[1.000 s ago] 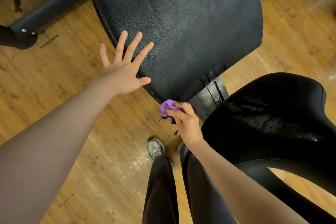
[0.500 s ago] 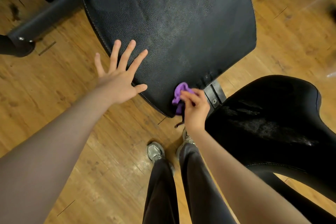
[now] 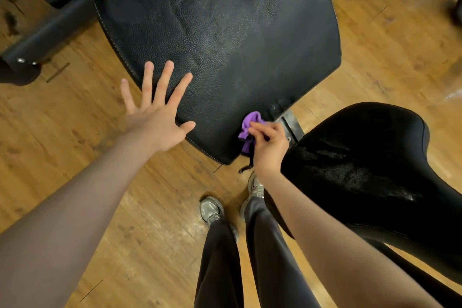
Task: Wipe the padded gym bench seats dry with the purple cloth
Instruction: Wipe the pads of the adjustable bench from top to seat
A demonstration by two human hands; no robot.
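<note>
Purple cloth (image 3: 250,124) pinched in right hand (image 3: 268,147) grip at pad (image 3: 225,40) corner, left hand (image 3: 156,117) spread flat; advise overlapping strokes across wet sheen.

Under my spread left hand (image 3: 156,122) lies the large black bench pad (image 3: 225,40); my fingers (image 3: 166,77) rest on its near-left edge. Below stretches the wooden floor (image 3: 75,147), bearing my 2 grey shoes (image 3: 212,209).

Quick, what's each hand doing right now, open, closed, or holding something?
Left hand: open, fingers spread flat on the large black pad.
Right hand: closed, gripping the purple cloth at that pad's near edge.
</note>
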